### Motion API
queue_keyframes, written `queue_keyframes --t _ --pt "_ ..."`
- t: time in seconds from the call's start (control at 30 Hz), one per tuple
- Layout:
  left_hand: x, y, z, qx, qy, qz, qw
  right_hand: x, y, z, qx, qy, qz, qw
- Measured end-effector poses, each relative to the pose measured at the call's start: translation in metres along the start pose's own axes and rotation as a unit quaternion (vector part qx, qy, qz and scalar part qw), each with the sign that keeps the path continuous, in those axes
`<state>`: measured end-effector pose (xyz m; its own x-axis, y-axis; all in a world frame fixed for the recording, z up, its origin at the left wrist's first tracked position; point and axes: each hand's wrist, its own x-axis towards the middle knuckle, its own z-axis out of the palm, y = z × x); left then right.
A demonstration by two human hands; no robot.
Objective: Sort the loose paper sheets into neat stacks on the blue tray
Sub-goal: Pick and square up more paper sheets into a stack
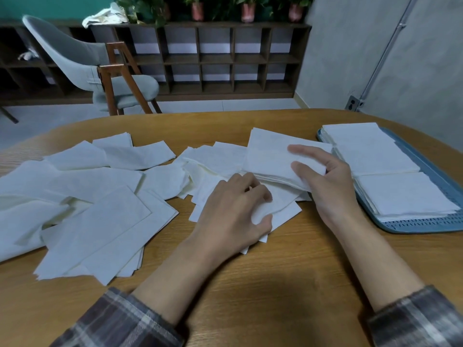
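1. Loose paper sheets [100,211] lie scattered and overlapping across the left and centre of the frame on the wooden table [275,284]. None of this heap is on the tray.
2. The blue tray [426,227] sits at the right edge of the frame and carries two squared stacks [370,151], one behind the other.
3. Our right hand [328,186], right of centre, curls round the near corner of a gathered bundle [270,159]. The fingers clamp it from above, and it is lifted on that side, just beside the tray's left rim.
4. Our left hand [233,214], at centre, rests on the pile under the bundle with its fingers bent. Thumb and forefinger nip a puckered single sheet [263,214].
5. We judge the bundle the main risk. It is gripped at one corner only, so its thin layers could fan out or slide apart as it goes across.
6. The nipped sheet is already buckling, and a harder pull could crease it or drag its neighbours along.
7. If the bundle comes down skewed on the tray, it could nudge the finished stacks out of square, since they stand close together.
8. A sweep of our forearm could push the heap towards the table's near edge.
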<state>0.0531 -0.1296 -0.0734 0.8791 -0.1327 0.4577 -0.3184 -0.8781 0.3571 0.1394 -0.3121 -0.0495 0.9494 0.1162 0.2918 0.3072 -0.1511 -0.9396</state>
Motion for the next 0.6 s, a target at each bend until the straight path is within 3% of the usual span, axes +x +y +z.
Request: queue_keyframes --t 0.37,0.47,0.6 --pt "0.001 0.004 -0.007 -0.043 0.038 0.017 0.998 -0.001 -0.001 0.001 -0.004 -0.014 0.000 1.000" --pt "0.001 0.006 -0.019 -0.131 0.052 -0.005 0.990 0.000 -0.001 0.000 -0.006 -0.013 -0.002 1.000" --pt "0.002 0.010 -0.033 -0.286 0.074 -0.065 0.953 0.003 0.004 -0.002 0.045 -0.024 0.032 0.998"
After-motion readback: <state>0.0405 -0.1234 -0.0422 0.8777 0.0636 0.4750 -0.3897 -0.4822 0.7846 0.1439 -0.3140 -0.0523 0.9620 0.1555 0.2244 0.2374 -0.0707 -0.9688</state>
